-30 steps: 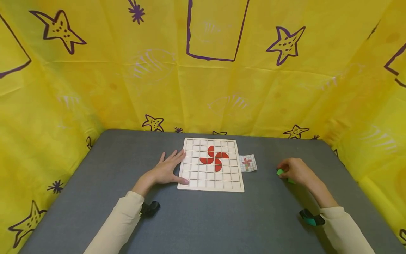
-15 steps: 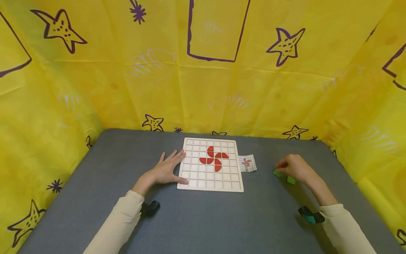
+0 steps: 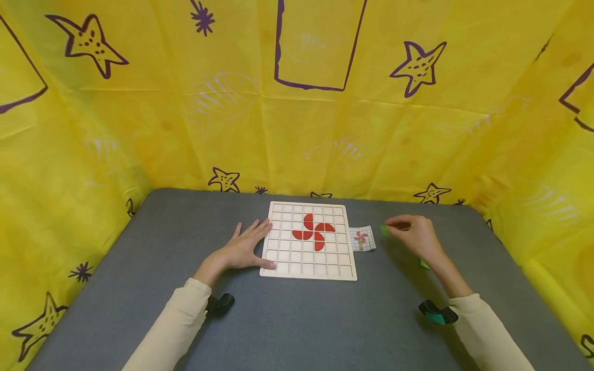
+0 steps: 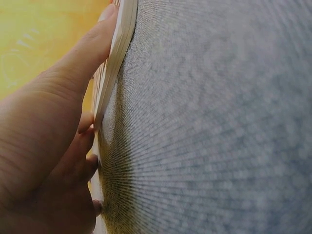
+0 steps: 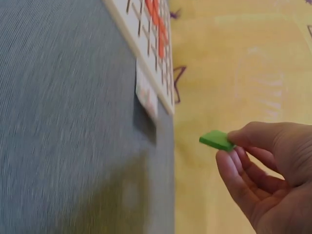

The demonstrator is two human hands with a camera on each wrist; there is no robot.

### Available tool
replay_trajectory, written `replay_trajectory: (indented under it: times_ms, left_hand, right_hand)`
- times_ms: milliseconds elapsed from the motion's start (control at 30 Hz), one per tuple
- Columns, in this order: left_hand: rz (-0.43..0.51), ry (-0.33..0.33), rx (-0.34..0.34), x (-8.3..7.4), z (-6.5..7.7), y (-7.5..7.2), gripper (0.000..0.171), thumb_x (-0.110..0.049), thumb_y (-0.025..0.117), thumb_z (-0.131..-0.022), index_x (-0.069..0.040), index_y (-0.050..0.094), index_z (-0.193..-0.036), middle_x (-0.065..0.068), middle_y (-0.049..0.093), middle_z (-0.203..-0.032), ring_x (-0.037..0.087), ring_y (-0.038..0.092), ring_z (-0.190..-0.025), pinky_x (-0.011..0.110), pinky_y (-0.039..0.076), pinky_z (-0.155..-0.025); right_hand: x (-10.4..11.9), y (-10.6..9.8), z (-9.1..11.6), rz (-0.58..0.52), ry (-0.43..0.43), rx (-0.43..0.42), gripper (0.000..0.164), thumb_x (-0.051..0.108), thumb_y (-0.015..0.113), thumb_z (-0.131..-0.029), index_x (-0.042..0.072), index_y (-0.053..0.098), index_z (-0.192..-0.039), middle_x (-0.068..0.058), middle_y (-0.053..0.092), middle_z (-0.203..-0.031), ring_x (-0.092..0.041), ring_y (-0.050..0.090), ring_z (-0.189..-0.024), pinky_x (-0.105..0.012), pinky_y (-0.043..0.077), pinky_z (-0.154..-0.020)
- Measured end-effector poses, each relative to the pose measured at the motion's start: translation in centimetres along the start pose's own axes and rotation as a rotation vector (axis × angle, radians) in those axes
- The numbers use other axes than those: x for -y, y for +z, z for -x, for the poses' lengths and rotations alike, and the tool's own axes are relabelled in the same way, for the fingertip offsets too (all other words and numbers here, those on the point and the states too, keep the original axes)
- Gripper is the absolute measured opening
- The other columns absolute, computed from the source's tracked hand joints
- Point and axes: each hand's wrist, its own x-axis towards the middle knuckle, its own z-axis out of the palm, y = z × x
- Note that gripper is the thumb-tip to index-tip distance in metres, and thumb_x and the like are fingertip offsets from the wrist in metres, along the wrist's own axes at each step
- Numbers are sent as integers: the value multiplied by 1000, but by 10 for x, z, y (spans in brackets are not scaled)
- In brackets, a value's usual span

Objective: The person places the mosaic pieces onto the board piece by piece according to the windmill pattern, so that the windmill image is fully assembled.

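My right hand pinches a small green tile between thumb and fingertips, held up off the table to the right of the pattern card. A second green tile lies on the table, partly hidden under the right wrist. With fingers spread, my left hand rests at the left edge of a pale wooden grid board. Its thumb lies over the board's near left corner; the other fingertips touch the side. Several red quarter-round tiles form a pinwheel in the board's grid.
The card, printed with a grid and a red and green flower, lies against the board's right side. Grey cloth covers the table. A yellow curtain with sea drawings surrounds the back and sides. Both wrists wear dark straps.
My right hand has picked up one green tile from the table and carried it left and away from me, toward the card. The left hand and board have stayed still.
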Motion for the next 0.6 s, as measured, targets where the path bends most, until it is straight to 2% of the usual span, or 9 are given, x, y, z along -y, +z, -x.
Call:
replay_trajectory:
  times_ms: [167, 300, 500, 600]
  left_hand:
    - [9, 5, -4, -1, 0, 0, 116, -65, 75, -72, -11, 18, -157, 6, 11, -164, 34, 3, -150, 63, -9, -113]
    - [8, 21, -17, 0, 0, 1, 116, -65, 75, -72, -10, 19, -157, 7, 13, -164, 35, 5, -150, 64, -8, -113]
    - [8, 44, -40, 3, 0, 2, 115, -64, 76, -72, -9, 20, -157, 8, 14, -164, 36, 6, -150, 64, -8, -113]
    - [-1, 43, -43, 3, 0, 2, 115, -66, 75, -72, -9, 21, -157, 8, 14, -164, 36, 7, -150, 64, -7, -113]
  right_hand:
    - [11, 11, -6, -76, 64, 41, 20, 17, 73, -89, 4, 77, -103, -12, 75, -96, -23, 69, -82, -27, 53, -64]
    - [18, 22, -9, -170, 116, 77, 22, 21, 75, -88, 5, 77, -102, -11, 75, -96, -20, 70, -81, -30, 54, -67]
    - [33, 43, -14, -307, 143, 139, 21, 16, 74, -88, 2, 75, -104, -14, 74, -93, -31, 72, -78, -44, 57, -69]
    - [42, 54, -16, -351, 132, 153, 20, 12, 72, -89, -1, 74, -105, -17, 73, -96, -33, 72, -78, -44, 58, -67]
